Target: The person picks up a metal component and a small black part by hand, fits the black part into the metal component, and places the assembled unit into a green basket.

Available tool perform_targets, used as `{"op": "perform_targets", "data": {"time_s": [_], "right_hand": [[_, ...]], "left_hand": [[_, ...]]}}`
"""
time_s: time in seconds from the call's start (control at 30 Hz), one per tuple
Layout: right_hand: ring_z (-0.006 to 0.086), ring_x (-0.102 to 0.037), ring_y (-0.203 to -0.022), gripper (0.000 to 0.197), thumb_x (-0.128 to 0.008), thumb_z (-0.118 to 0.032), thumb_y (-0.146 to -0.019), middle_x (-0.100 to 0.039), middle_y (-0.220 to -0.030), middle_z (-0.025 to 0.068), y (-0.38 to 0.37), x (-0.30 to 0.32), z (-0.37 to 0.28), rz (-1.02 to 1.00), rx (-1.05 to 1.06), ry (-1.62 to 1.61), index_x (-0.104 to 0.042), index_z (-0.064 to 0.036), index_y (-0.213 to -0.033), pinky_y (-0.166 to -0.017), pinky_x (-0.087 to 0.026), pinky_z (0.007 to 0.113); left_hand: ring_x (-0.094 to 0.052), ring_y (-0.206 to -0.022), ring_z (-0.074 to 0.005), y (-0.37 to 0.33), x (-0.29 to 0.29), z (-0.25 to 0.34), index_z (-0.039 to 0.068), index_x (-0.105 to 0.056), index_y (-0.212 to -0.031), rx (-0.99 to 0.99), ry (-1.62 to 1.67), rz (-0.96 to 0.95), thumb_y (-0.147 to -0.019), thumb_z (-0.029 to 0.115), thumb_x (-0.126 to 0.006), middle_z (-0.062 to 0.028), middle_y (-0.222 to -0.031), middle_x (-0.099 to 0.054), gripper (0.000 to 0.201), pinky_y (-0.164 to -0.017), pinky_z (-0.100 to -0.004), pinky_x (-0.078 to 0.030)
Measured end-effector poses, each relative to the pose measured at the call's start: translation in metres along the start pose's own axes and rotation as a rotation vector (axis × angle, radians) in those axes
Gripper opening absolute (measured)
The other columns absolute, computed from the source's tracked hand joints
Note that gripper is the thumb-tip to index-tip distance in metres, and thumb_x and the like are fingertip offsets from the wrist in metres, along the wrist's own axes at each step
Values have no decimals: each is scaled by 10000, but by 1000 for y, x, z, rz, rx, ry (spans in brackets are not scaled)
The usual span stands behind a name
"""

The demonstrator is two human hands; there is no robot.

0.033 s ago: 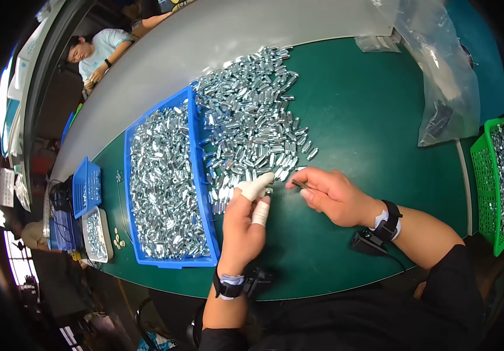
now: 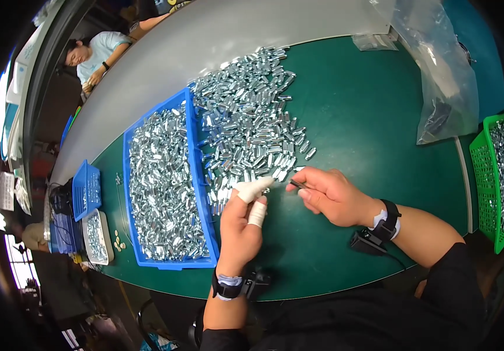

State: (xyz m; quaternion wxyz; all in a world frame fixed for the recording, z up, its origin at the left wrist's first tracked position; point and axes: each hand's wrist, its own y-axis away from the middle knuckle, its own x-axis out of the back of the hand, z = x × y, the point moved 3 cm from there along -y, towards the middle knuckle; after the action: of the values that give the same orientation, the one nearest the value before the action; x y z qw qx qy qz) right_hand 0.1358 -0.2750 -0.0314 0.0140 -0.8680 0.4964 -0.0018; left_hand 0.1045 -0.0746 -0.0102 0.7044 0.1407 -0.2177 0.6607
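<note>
Frame centre: right hand (image 2: 342,199) pinching slim dark rod (image 2: 300,185) | left hand (image 2: 240,234): white-taped fingers (image 2: 257,213) curled, can't tell if gripping | heaped shiny silver elongated metal pieces (image 2: 246,117) upper centre | advise: firm pinch, left wrist steady, rod tip clear of taped fingers

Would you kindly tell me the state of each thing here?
Left hand: two digits wrapped in white; whether it holds anything is unclear.
Right hand: grip closed on a slim dark item.
Large blue tray: filled with metal pieces.
Loose pieces: spread on the green table.
Green basket: holding metal pieces.
Clear plastic bag: creased.
White tray: holding small parts.
Small blue basket: holding small parts too.
</note>
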Motion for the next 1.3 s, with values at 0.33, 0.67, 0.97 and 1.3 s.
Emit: {"op": "perform_targets", "data": {"time_s": [0.33, 0.67, 0.97, 1.3], "right_hand": [[219, -564, -544, 145, -620, -158, -975, -609, -657, 117, -2, -3, 3, -8, 152, 152, -715, -48, -972, -545, -443, 342], [289, -557, -538, 122, -652, -155, -944, -617, -654, 144, 0, -2, 11, -52, 149, 243, -726, -58, -950, -535, -440, 365], [198, -592, -580, 169, -606, -148, -979, -674, -718, 104, -1, 0, 9, -43, 171, 140, -723, -30, -951, -567, -458, 338], [167, -612, -624, 186, -580, -150, -991, -704, -769, 86, -2, 0, 0, -88, 76, 158, -718, -31, -955, -615, -483, 319]], "left_hand": [[-622, -724, -89, 5, -8, -3, 19, -632, -1054, 263, 589, -37, -954, 26, -690, -47, -905, -693, 117, -660, -211, -494], [-663, -706, -121, 7, -16, -8, 18, -614, -1020, 185, 524, -26, -937, -2, -698, -78, -873, -692, 120, -618, -231, -535], [-642, -693, -124, 6, 27, -10, 24, -609, -1106, -63, 436, 536, -983, 46, -655, -74, -907, -670, 134, -581, -229, -508], [-627, -726, -219, -7, 11, -4, 29, -649, -1227, -37, -280, 191, -919, 13, -682, -135, -958, -658, 310, -645, -333, -499]]}}
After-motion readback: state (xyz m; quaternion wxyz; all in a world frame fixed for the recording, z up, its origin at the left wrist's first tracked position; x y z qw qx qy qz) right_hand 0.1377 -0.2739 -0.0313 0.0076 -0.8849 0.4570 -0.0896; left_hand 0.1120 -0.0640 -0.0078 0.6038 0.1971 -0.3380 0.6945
